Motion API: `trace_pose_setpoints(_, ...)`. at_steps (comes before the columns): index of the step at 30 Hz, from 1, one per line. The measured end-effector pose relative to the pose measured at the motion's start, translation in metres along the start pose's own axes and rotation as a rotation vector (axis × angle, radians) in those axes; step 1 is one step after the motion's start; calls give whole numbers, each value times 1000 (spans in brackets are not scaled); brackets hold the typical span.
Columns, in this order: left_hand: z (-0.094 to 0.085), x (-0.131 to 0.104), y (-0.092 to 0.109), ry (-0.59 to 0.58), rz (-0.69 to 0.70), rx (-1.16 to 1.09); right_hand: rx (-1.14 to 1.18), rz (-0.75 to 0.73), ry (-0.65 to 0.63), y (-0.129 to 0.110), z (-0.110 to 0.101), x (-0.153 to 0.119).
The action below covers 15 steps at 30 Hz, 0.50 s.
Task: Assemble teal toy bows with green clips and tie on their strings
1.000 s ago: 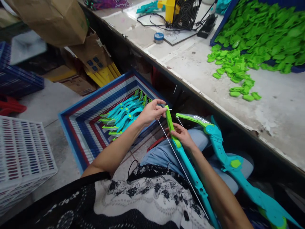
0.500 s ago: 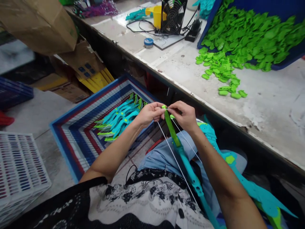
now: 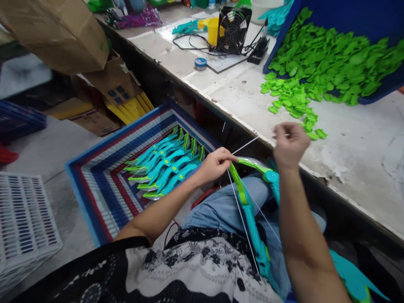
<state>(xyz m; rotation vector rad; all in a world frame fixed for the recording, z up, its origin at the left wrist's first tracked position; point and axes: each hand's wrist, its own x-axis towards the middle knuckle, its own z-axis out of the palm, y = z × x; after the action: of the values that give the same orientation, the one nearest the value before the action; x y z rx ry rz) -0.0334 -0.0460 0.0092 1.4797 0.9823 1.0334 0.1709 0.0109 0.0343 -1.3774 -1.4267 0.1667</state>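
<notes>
A turquoise toy bow (image 3: 256,235) with a green tip (image 3: 237,181) lies over my lap. My left hand (image 3: 217,163) is closed on the end of that tip. A white string (image 3: 245,145) runs taut from there up to the right, and it is hard to follow against the pale table. My right hand (image 3: 291,145), slightly blurred, is curled in line with the string, pinching its far part. Other lengths of string hang from the tip along the bow. Behind it shows a second turquoise and green bow piece (image 3: 273,179), partly hidden by my right forearm.
A striped crate (image 3: 91,198) on the left floor holds several bows. On the worktable (image 3: 353,143) are a blue bin (image 3: 369,25) spilling green parts (image 3: 293,97), a fan (image 3: 234,31), a yellow cup (image 3: 213,31) and a blue-lidded tin (image 3: 200,64). A white basket (image 3: 30,219) stands left.
My right hand has moved away from the bow tip, up and to the right, drawing the string out. My left hand has shifted slightly right and down with the tip.
</notes>
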Motion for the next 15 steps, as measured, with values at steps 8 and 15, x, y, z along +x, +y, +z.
trace_pose_setpoints(8,-30,33,28,72,-207,-32,192,-183,-252,-63,39,-106)
trace_pose_setpoints(15,-20,18,37,239,-168,-118,295,-58,-205,-57,46,-97)
